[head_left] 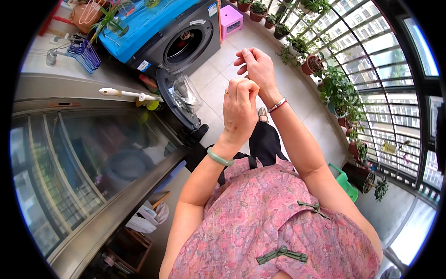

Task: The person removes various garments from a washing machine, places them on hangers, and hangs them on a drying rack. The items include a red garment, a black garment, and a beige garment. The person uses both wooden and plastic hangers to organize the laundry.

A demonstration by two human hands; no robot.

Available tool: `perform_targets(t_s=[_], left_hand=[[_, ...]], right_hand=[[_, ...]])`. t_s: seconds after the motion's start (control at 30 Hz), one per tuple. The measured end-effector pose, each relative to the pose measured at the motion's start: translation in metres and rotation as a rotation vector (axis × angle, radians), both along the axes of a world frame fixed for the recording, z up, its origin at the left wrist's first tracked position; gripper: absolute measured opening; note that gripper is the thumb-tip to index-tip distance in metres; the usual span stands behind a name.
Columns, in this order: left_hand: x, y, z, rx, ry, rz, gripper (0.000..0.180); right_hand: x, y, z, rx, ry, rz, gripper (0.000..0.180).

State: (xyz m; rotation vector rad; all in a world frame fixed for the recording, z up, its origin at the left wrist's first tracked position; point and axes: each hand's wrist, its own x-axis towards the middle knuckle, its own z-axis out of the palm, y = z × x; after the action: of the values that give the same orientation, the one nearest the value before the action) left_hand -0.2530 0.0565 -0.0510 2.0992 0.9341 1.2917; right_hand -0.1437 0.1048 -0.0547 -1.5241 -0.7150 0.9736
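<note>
Two bare hands meet out front, high over the pale tiled floor (213, 69)! The left hand (239, 111), green bangle (220, 157) at its wrist, has its fingers curled in toward the palm; whether anything is tucked inside, I cannot tell. Just beyond it the right hand (261, 74), wearing a thin bracelet (278, 105), has its fingers half bent, the thumb and fingertips looking apart, nothing seen between them. The two overlap in this view; whether they touch is hard to call.

And here's the line that matters: the washing machine (211, 39) sits ahead and to the left of both hands, its round door (183, 95) swung out toward the person. That door lies to the left of the left hand, clearly the nearer of the two, and its long side slants from upper left to lower right. Neither hand is on it. Past the door, the drum hole gapes dark, with something small and reddish inside, too dim to name.

Around them: a white pole (123, 93) runs sideways with its end by the door, blue-purple hangers (84, 56) lie on the bench (35, 76), a pink stool (231, 21) stands beyond the machine, and potted plants line the railing on the right.
</note>
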Motion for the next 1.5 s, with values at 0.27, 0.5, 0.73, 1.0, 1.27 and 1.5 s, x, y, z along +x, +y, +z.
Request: perform_targets(t_s=[0.27, 0.5, 0.73, 1.0, 1.27, 1.5], left_hand=[[0.075, 0.029, -0.021, -0.221, -0.231, 0.321, 0.013], [0.08, 0.074, -0.048, -0.165, -0.07, 0.593, 0.014], [0.054, 0.117, -0.091, -0.083, 0.114, 0.682, 0.014], [0.023, 0.17, -0.181, -0.272, 0.082, 0.701, 0.011], [0.026, 0.214, -0.265, -0.362, -0.012, 0.855, 0.015], [0.042, 0.25, -0.324, -0.422, -0.132, 0.967, 0.015]], right_hand=[[0.056, 0.068, -0.012, -0.094, 0.013, 0.254, 0.027], [0.051, 0.118, -0.051, -0.139, -0.134, 0.441, 0.027], [0.026, 0.166, -0.106, -0.265, -0.33, 0.618, 0.028], [-0.01, 0.222, -0.199, -0.355, -0.461, 0.757, 0.028], [-0.032, 0.27, -0.279, -0.382, -0.358, 0.827, 0.03], [-0.034, 0.311, -0.342, -0.406, -0.332, 0.902, 0.029]])
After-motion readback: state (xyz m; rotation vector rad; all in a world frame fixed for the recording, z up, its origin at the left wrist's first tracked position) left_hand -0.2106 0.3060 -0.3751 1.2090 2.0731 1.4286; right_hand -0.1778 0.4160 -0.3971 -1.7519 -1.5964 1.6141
